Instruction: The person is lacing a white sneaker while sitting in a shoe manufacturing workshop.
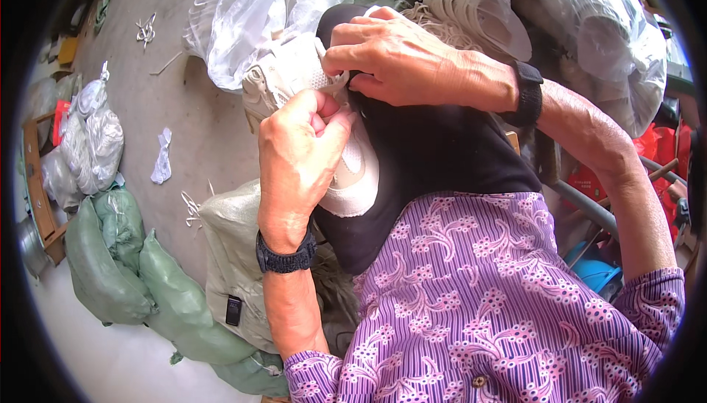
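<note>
Grey concrete floor [188, 141] around this spot, with stuffed green woven sacks [177, 274] to the lower left of the cream shoe with a rounded toe [353, 193] — and a crinkly clear plastic bag [236, 27] above it. Shoe's lying on the black cloth over the lap [456, 145]. Left hand [300, 138] has its grip closed, seemingly pinching a thin pale lace-like strip [338, 85] over the shoe; right hand [401, 57] has bent fingers right beside it, can't tell whether its grip is closed. Progress-wise, shoe's toe looks formed, but I'd guess the strip isn't finished — no knot visible.
</note>
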Demonstrator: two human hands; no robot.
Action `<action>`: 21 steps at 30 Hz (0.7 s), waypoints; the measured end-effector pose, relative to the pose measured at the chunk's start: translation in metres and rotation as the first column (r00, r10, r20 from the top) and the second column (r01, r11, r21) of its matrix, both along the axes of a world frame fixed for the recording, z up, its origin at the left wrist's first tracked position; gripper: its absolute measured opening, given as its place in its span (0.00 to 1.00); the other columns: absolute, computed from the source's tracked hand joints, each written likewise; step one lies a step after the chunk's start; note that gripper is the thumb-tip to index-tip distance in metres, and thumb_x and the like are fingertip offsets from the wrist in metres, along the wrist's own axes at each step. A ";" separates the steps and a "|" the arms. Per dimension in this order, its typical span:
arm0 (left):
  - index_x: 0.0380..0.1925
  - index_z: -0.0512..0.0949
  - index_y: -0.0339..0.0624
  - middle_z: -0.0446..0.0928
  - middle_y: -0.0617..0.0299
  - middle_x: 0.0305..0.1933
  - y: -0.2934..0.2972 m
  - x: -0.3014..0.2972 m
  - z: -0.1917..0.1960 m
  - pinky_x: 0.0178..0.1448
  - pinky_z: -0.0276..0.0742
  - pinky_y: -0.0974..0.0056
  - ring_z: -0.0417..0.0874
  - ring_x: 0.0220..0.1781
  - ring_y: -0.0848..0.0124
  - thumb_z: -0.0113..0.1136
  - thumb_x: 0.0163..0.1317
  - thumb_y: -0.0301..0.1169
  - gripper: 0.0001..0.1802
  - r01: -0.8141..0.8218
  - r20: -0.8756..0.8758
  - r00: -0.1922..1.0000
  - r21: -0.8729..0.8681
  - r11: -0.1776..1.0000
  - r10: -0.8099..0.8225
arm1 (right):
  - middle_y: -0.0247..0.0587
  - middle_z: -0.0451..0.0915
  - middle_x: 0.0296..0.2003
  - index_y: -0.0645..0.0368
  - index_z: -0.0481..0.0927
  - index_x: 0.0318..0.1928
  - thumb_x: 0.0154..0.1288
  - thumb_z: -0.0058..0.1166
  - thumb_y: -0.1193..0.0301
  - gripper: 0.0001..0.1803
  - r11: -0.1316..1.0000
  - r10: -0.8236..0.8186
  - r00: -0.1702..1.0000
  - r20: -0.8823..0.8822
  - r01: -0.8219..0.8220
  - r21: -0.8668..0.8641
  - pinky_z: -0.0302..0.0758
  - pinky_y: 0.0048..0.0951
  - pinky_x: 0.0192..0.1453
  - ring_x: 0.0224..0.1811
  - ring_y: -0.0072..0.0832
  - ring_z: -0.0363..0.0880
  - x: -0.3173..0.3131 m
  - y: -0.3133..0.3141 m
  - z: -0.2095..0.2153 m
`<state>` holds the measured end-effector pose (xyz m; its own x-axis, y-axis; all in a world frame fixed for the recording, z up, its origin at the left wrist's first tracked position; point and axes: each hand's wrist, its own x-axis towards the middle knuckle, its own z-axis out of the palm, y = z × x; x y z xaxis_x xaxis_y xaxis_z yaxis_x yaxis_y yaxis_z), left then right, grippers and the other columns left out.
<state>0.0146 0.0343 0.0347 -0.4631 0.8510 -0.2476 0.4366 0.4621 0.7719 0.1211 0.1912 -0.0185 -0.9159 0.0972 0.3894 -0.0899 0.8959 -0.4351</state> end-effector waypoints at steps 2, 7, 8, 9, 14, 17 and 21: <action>0.24 0.76 0.34 0.66 0.65 0.14 0.000 0.000 -0.002 0.25 0.66 0.67 0.65 0.18 0.79 0.62 0.52 0.24 0.05 -0.031 0.061 0.998 0.015 0.999 0.030 | 0.31 0.76 0.34 0.51 0.80 0.34 0.51 0.55 0.72 0.08 1.000 -0.018 1.000 -0.002 0.018 0.023 0.70 0.39 0.42 0.42 0.32 0.77 -0.001 0.002 -0.001; 0.22 0.75 0.35 0.64 0.67 0.13 -0.011 0.004 -0.006 0.24 0.64 0.69 0.63 0.18 0.82 0.59 0.50 0.22 0.03 -0.046 0.042 0.998 0.043 0.998 0.045 | 0.29 0.76 0.35 0.50 0.80 0.30 0.52 0.54 0.71 0.04 0.995 -0.016 0.999 0.045 0.011 0.104 0.69 0.35 0.44 0.43 0.28 0.77 -0.003 0.005 -0.001; 0.22 0.74 0.35 0.62 0.67 0.13 -0.010 0.006 -0.007 0.24 0.63 0.70 0.62 0.19 0.83 0.59 0.49 0.22 0.03 -0.054 0.011 0.999 0.078 0.995 0.053 | 0.29 0.76 0.35 0.50 0.80 0.30 0.52 0.54 0.71 0.04 0.994 -0.027 0.998 0.049 0.022 0.105 0.69 0.35 0.44 0.43 0.28 0.77 -0.002 0.007 -0.001; 0.22 0.75 0.36 0.65 0.65 0.12 -0.011 0.006 -0.006 0.24 0.66 0.69 0.66 0.16 0.78 0.59 0.49 0.22 0.02 -0.038 -0.040 0.998 0.075 0.996 0.041 | 0.29 0.76 0.35 0.51 0.80 0.30 0.52 0.54 0.70 0.04 0.987 -0.030 0.999 0.038 0.024 0.157 0.68 0.35 0.44 0.43 0.28 0.77 -0.006 0.007 -0.001; 0.24 0.79 0.40 0.78 0.53 0.20 0.007 0.006 -0.015 0.30 0.74 0.55 0.79 0.23 0.52 0.59 0.49 0.25 0.02 0.149 -0.341 0.934 0.105 0.983 -0.106 | 0.30 0.73 0.33 0.52 0.78 0.31 0.49 0.56 0.69 0.07 0.973 -0.084 0.996 -0.012 0.085 0.217 0.68 0.35 0.45 0.42 0.28 0.74 -0.035 0.006 0.001; 0.33 0.80 0.41 0.78 0.52 0.21 0.010 0.008 -0.019 0.31 0.74 0.56 0.79 0.22 0.54 0.61 0.51 0.26 0.08 0.194 -0.507 0.852 0.067 0.979 -0.134 | 0.32 0.76 0.34 0.53 0.80 0.33 0.48 0.54 0.71 0.08 0.967 -0.147 0.989 -0.013 0.147 0.208 0.70 0.37 0.46 0.43 0.30 0.76 -0.041 0.016 0.007; 0.36 0.79 0.40 0.68 0.71 0.17 0.003 0.003 -0.012 0.28 0.69 0.71 0.68 0.20 0.81 0.64 0.54 0.24 0.09 -0.058 0.013 0.998 0.228 0.972 0.057 | 0.35 0.76 0.33 0.55 0.78 0.30 0.51 0.54 0.72 0.05 0.985 -0.120 0.989 0.082 0.109 0.131 0.72 0.37 0.42 0.41 0.33 0.77 -0.026 0.025 0.007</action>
